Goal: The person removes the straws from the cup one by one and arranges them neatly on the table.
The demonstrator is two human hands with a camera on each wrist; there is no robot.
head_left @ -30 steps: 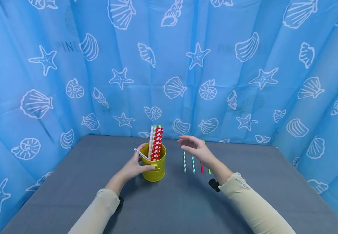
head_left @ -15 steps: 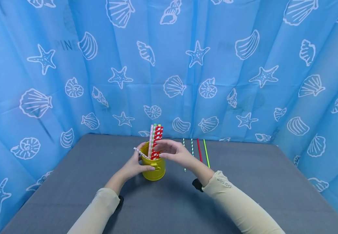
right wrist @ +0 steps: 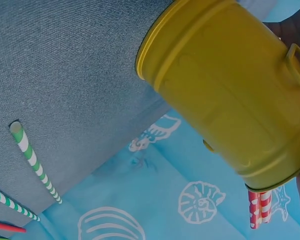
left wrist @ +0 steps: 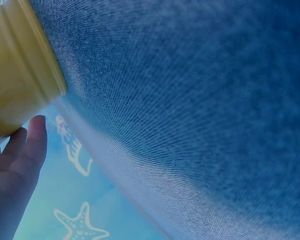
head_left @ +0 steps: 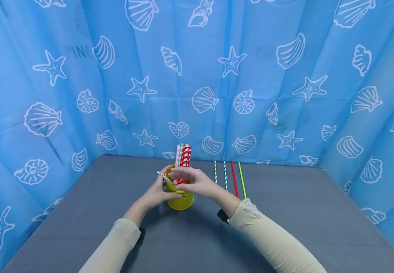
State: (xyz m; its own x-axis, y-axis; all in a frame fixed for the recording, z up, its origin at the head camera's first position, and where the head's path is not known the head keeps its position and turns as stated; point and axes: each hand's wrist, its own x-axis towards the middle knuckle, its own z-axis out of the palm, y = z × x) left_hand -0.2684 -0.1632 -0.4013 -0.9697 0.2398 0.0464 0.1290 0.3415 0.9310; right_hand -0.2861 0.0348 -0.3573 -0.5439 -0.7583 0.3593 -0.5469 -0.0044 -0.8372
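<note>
My left hand [head_left: 153, 196] grips a yellow metal bucket [head_left: 180, 203], thumb on the near side and fingers round the far left. Paper straws stand in the bucket: red with white patterns [head_left: 185, 156], pale pink and green-striped ones. A white straw with dark spots [head_left: 161, 174] leans out over the left rim, beside my left fingers. My right hand [head_left: 198, 183] is over the bucket mouth, fingers and thumb apart, in front of the red straws. In the right wrist view the bucket [right wrist: 230, 85] shows large, with red-and-white straws [right wrist: 254, 210] past its rim.
Right of the bucket, separate straws lie roughly side by side on the grey tabletop [head_left: 285, 212]: two green-and-white striped straws [head_left: 225, 175], a red straw [head_left: 234, 179] and a lime green straw [head_left: 242, 180]. A blue curtain [head_left: 258, 83] with shell prints stands behind.
My right hand has moved left from above the laid-out straws to the bucket mouth, uncovering more of those straws. My left hand and the bucket have stayed in place.
</note>
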